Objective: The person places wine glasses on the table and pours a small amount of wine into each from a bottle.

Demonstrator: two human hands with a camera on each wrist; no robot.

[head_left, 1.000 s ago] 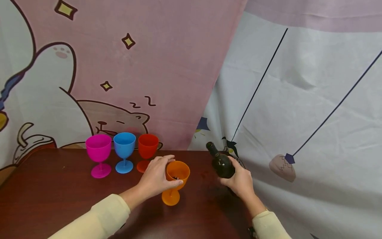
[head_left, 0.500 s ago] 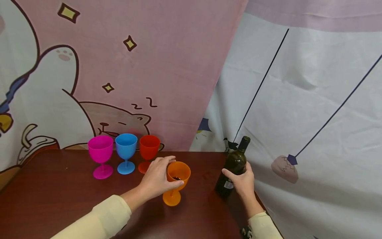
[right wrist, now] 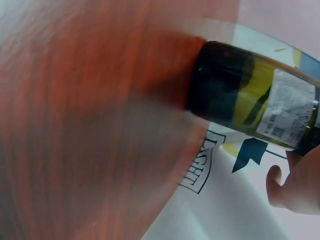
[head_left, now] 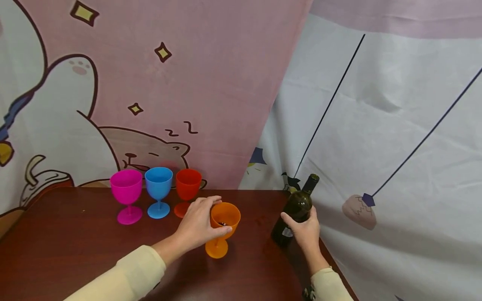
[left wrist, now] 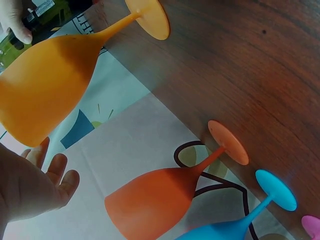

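Note:
My left hand [head_left: 199,219] holds an orange plastic goblet [head_left: 227,215] by its bowl, thumb at the near side and fingers at the far side. The goblet stands on the table with a little dark liquid inside. To the right, my right hand [head_left: 306,230] grips a dark green wine bottle [head_left: 297,205] around its body. The bottle is upright, its mouth uncorked and its base at the tabletop. In the right wrist view a white label [right wrist: 290,107] shows on the bottle's side. The left wrist view shows the orange goblet's foot [left wrist: 150,17] on the wood.
Behind my left hand, a magenta goblet [head_left: 126,188], a blue goblet [head_left: 158,184] and a red goblet [head_left: 188,184] stand in a row near the back edge of the brown table [head_left: 75,251]. A printed cloth [head_left: 226,83] hangs behind and along the right side.
The bottle has gone from tipped toward the orange goblet to upright, coming down to the tabletop on the right. My left hand and the goblet have hardly moved.

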